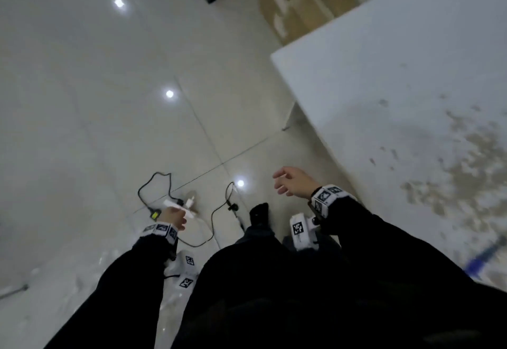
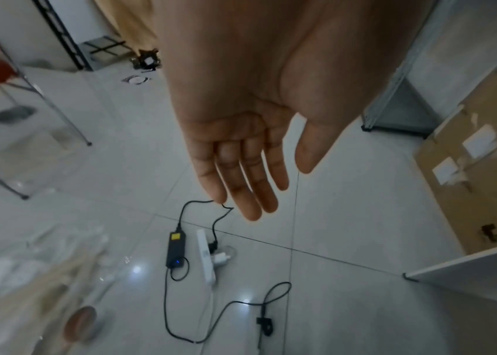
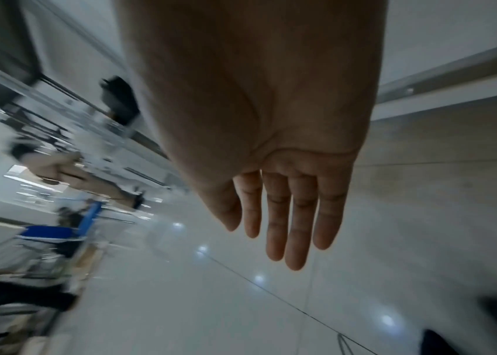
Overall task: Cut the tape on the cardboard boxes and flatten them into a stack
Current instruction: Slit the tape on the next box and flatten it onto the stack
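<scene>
Stacked brown cardboard boxes [image 1: 301, 0] with white labels stand on the floor at the far end of the white table [image 1: 397, 74]. The left wrist view shows the boxes [image 2: 469, 180] off to the right, well away from my hand. My left hand [image 1: 172, 218] hangs over the floor with straight fingers and holds nothing; its bare palm [image 2: 256, 168] is plain to see. My right hand [image 1: 290, 184] is held out beside the table's edge, also with straight fingers [image 3: 287, 216] and nothing in it.
A white power strip [image 2: 206, 257], a black adapter [image 2: 176, 249] and loose black cables [image 1: 153, 186] lie on the tiled floor below my left hand. A tape roll [image 2: 82, 324] lies blurred at the lower left. A blurred blue object [image 1: 482, 261] rests on the table's near part.
</scene>
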Tool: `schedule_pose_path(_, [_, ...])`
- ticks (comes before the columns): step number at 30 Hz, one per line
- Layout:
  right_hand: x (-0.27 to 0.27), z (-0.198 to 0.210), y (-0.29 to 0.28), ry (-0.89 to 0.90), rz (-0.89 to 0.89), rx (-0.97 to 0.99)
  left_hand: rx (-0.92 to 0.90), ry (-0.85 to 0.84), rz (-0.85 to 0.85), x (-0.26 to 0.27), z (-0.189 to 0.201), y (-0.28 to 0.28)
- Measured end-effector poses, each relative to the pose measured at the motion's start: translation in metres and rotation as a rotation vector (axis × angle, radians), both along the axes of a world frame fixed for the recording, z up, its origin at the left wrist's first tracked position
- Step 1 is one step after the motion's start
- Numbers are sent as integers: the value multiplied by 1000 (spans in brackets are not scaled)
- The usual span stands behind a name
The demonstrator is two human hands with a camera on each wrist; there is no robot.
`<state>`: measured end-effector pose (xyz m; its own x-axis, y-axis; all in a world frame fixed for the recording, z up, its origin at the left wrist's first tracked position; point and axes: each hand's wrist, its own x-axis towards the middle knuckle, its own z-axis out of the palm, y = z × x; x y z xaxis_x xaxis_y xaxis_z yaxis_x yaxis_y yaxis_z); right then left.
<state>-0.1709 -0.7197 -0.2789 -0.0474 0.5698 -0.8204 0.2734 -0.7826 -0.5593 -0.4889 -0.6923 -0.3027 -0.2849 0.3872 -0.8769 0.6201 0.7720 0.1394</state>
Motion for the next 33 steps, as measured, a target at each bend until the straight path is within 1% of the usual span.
schedule_pose_path(2, [-10,-20,29,-21,-71,-116,-49,3,-63,-10,3,19])
schedule_pose_path(4, [-10,-36,52,-70,-117,-222,-124,-40,-51,-8,6,47])
schedule_pose_path(6, [-7,-53,78,-111,-169,-287,-110,-76,-11,-2,2,82])
schedule_pose_path(8, [-7,-66,118,-95,-265,-316,-54,-113,-24,8,-4,127])
schedule_pose_path(11, [-15,-75,202,-58,-296,-306,54,-182,-27,25,0,207])
schedule_pose_path(14, [-23,-68,304,-12,-313,-277,125,-193,-10,33,12,295])
schedule_pose_path(17, [-29,-47,400,-26,-310,-184,109,-167,-29,31,23,382])
schedule_pose_path(20, [-28,-30,479,-26,-282,-79,139,-118,-66,25,30,465])
schedule_pose_path(24, [-5,-33,560,7,-376,-73,76,-88,-93,25,25,572])
schedule_pose_path(26, [15,-43,588,1,-475,-89,18,-47,-121,28,14,624])
schedule_pose_path(29, [50,-65,609,-24,-716,-162,-56,36,-270,43,-6,702])
schedule_pose_path(31, [72,-77,612,-36,-893,-229,-116,54,-386,69,-14,755])
schedule_pose_path(33, [90,-85,607,-16,-1071,-319,-116,56,-524,107,-20,807])
